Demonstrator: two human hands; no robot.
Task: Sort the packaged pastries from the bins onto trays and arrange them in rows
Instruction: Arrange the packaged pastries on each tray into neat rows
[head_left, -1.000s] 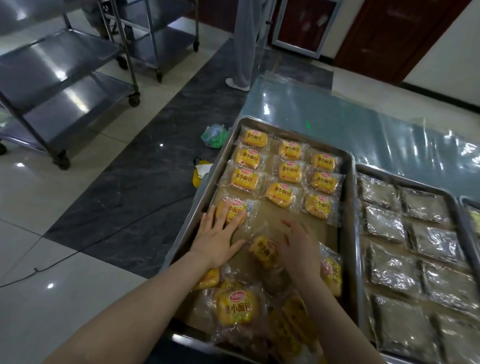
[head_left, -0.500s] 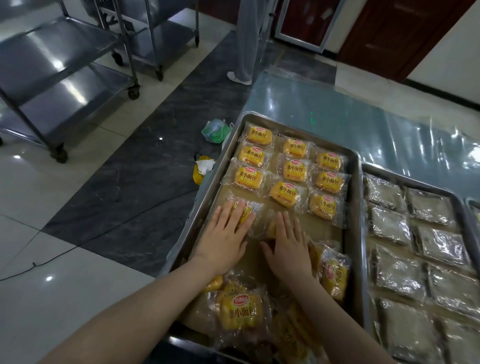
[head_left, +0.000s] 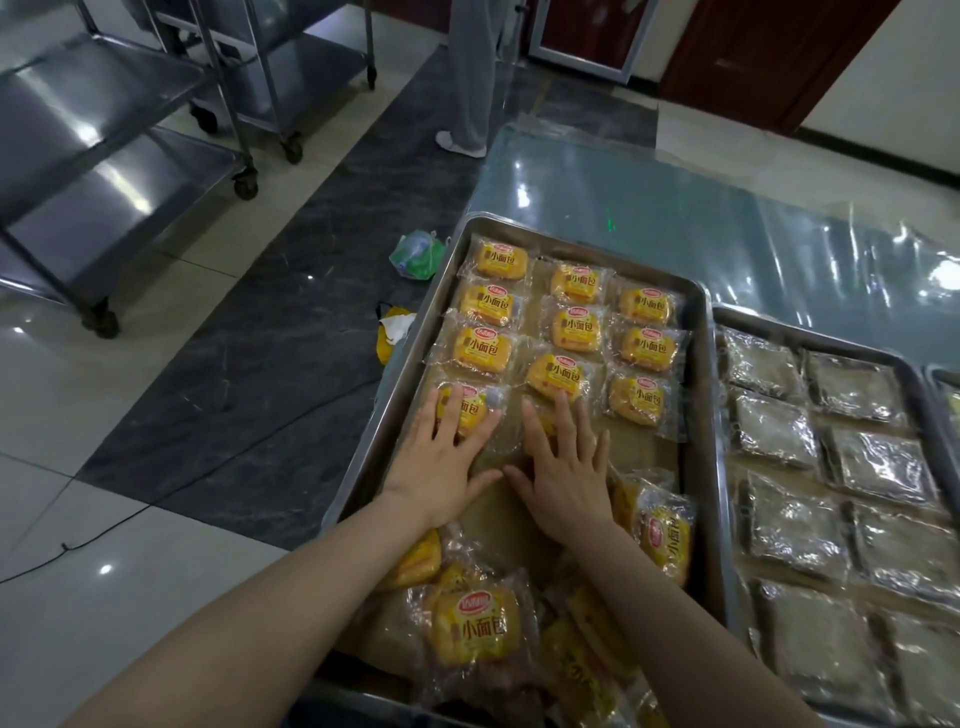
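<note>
A steel tray (head_left: 582, 240) holds yellow packaged pastries (head_left: 574, 327) in three rows of three at its far end. My left hand (head_left: 441, 467) lies flat, fingers spread, on a fourth-row pastry (head_left: 470, 410) at the tray's left side. Beside it, my right hand (head_left: 566, 478) lies flat over another pastry (head_left: 543, 423) in the middle column, which it mostly hides. Neither hand grips anything. A loose pile of the same pastries (head_left: 475, 629) fills the tray's near end under my forearms.
A second tray (head_left: 810, 332) on the right holds rows of silvery clear packs (head_left: 779, 431). The table (head_left: 675, 208) is covered in plastic film. On the floor to the left are steel carts (head_left: 104, 156), small bags (head_left: 418, 254) and a cable. A person's legs (head_left: 470, 78) stand beyond the table.
My right hand slid a pastry forward from the pile into the middle of the fourth row and flattened onto it. My left hand stayed on the left pastry.
</note>
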